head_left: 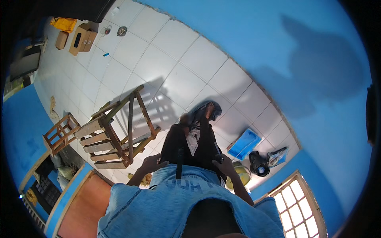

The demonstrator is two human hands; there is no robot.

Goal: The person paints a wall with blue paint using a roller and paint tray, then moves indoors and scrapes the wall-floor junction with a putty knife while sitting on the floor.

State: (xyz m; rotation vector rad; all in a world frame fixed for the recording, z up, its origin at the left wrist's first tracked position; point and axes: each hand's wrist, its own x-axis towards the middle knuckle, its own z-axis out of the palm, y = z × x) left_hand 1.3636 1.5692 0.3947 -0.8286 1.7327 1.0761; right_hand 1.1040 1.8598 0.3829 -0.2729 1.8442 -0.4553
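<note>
My left hand [152, 163] is at the left side of my dark trousers [174, 146], its curled fingertips gripping the cloth just past the shirt hem. On the other side my right hand [224, 165] grips the trousers in the same way, fingers bent inward over the thigh. Both wrists are bent and the forearms run close along my light blue shirt [166, 206]. A dark strap [179, 163] hangs down the middle between the hands. Beyond my knees, a dark bluish cloth [216, 111] lies around a bare foot on the tiles.
A slatted wooden chair [119, 131] stands to my left, with a small wooden stool [61, 134] behind it. At my right are a blue tray [244, 144], a yellowish bucket [240, 174] and a black plastic bag [259, 163]. Cardboard boxes [83, 38] sit far left. A blue wall [254, 35] borders the floor.
</note>
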